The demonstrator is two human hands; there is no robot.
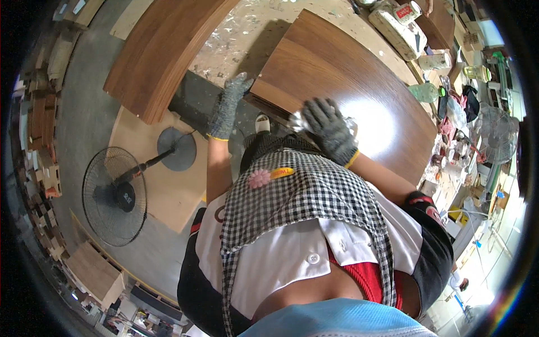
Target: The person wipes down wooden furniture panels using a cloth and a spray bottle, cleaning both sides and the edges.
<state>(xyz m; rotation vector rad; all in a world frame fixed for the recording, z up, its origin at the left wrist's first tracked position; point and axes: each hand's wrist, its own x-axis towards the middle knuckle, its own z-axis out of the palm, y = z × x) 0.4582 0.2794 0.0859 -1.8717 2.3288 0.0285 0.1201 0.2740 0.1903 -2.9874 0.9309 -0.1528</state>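
Note:
A brown wood-grain panel [320, 62] lies on the workbench in front of me, the top one of a stack, with a bright glare on its right part. My right hand [330, 130], in a grey knit glove with a yellow cuff, presses on a crumpled whitish cloth [296, 121] at the panel's near edge. The cloth shows on both sides of the hand; its middle is hidden. My left hand [227, 108], in a matching glove, is at the panel's left corner with fingers stretched out. Whether it touches the corner, I cannot tell.
Another stack of brown panels [163, 50] stands to the left. A black floor fan [115, 195] is at the lower left, its base on a board [182, 196]. Containers, a green plastic bottle [424, 92] and a white jerrycan [397, 32] line the bench's far right side.

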